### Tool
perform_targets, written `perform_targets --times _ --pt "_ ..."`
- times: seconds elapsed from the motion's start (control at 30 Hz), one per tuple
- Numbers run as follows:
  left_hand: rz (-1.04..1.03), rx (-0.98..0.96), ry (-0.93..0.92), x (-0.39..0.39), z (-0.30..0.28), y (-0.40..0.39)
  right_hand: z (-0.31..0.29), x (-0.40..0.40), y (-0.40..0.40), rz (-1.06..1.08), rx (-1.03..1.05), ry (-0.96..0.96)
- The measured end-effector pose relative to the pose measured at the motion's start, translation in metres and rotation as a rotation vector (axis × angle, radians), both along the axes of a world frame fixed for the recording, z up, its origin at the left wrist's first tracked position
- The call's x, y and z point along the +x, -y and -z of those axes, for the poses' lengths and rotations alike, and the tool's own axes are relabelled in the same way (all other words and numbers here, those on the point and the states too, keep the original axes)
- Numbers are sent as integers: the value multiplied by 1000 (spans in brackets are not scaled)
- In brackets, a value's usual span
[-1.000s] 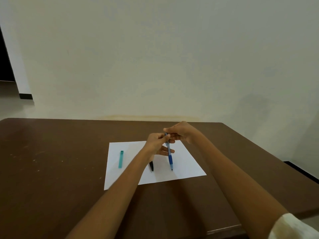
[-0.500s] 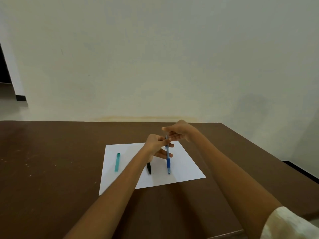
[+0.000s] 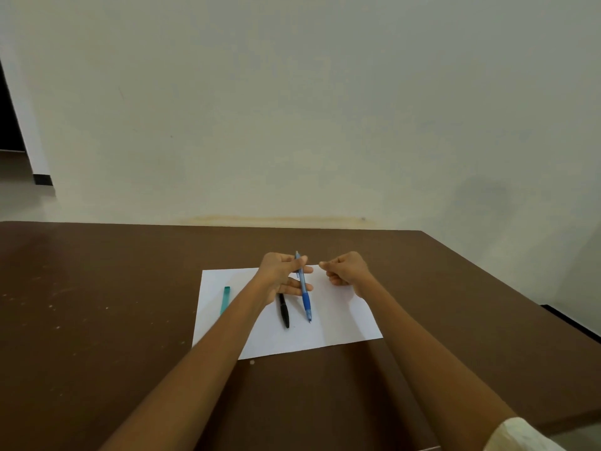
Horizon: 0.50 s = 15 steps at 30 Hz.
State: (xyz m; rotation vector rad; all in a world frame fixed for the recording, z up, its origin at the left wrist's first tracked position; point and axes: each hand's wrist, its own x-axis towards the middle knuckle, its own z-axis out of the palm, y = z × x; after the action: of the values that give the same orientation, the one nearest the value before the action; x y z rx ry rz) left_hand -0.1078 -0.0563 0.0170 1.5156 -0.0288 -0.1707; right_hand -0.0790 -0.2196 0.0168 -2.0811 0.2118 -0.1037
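Left grip (image 3: 279,275): fingers and thumb pinch the upper barrel of the blue pen (image 3: 305,297); the lower fingers lie straight behind it.
Right grip (image 3: 346,270): fingers curled in, thumb against forefinger, nothing visible between them; just beside the pen's top end, apart from it.
Blue pen: slim, pale translucent barrel with a darker blue sleeve near the tip. It is held over the paper (image 3: 341,320), tip towards the person; whether the tip touches the sheet, I cannot tell.
Black pen (image 3: 284,312): glossy, lying flat on the paper just left of the blue one.
Teal strip (image 3: 225,299): narrow and flat, at the paper's left edge.
Paper: plain white sheet.
Table (image 3: 97,304): dark brown, smooth, flecked with pale specks.
Lettering on the pens: too small to tell.
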Motion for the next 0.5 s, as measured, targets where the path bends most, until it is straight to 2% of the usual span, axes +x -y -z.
perform_targets --times 0.5 --pt "-26 18 -58 -1 -5 20 13 -8 -8 6 -146 132"
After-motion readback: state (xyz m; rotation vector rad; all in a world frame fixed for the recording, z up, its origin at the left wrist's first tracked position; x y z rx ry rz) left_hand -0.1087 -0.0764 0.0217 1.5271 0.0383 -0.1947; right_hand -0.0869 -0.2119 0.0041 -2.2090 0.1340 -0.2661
